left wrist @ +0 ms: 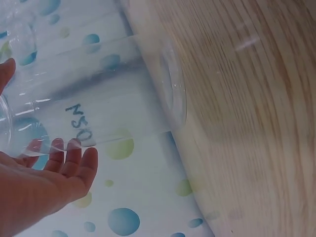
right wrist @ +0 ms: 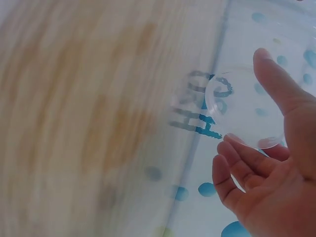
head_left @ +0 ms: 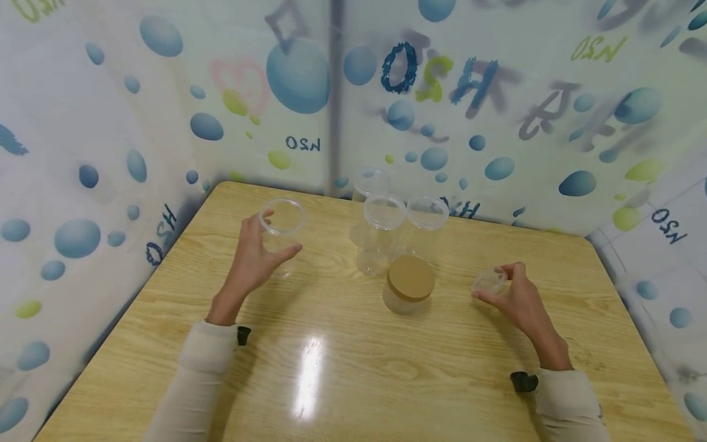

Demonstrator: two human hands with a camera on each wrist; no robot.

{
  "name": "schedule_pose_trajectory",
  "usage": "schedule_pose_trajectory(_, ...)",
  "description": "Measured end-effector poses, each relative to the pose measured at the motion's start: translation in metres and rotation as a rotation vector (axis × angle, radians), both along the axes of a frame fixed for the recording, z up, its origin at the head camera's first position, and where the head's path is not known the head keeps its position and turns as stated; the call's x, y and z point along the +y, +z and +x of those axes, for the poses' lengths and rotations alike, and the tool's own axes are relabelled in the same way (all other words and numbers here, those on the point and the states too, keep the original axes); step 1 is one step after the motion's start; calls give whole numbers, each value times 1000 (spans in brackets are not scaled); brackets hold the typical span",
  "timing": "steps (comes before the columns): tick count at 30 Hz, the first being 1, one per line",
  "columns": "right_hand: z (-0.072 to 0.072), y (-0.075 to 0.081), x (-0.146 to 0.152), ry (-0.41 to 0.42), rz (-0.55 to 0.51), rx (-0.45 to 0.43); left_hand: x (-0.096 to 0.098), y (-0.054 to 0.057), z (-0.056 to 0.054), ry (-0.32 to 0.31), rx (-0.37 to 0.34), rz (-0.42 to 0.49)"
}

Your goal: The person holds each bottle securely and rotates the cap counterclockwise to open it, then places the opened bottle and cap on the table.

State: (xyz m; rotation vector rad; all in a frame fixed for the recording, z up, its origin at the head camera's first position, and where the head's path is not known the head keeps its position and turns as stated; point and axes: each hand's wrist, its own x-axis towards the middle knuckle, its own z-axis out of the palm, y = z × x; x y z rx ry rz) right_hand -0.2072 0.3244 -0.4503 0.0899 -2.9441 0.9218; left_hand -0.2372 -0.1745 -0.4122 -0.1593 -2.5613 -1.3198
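My left hand (head_left: 251, 252) grips a tall clear jar (head_left: 287, 231) near its rim, thumb on one side and fingers on the other. The left wrist view shows the see-through wall of this jar (left wrist: 113, 84), its base end close over the wood. Farther right, my right hand (head_left: 521, 301) holds a clear round lid (head_left: 489, 281) between thumb and fingertips. Seen from the right wrist, the lid (right wrist: 244, 111) is a thin transparent disc, tilted up off the table.
Three more tall clear jars stand grouped at the table's back middle, one jar (head_left: 381, 239) in front. Just before them sits a short jar with a wood-coloured lid (head_left: 411, 278). Printed walls (head_left: 298, 73) border the table (head_left: 386, 380) at the back and sides.
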Motion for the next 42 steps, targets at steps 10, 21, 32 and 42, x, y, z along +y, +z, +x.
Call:
schedule_pose_trajectory(10,1,3,1,11,-1,-133,-11,-3,1,8,-65,65)
schedule_pose_trajectory(21,0,10,10,57,106,-186,-18,-5,3,26,-77,114)
schedule_pose_trajectory(32,0,3,20,126,168,-226,-16,-8,3,55,-55,145)
schedule_pose_trajectory(42,-1,-2,16,114,181,-218,-11,-12,6,105,-9,160)
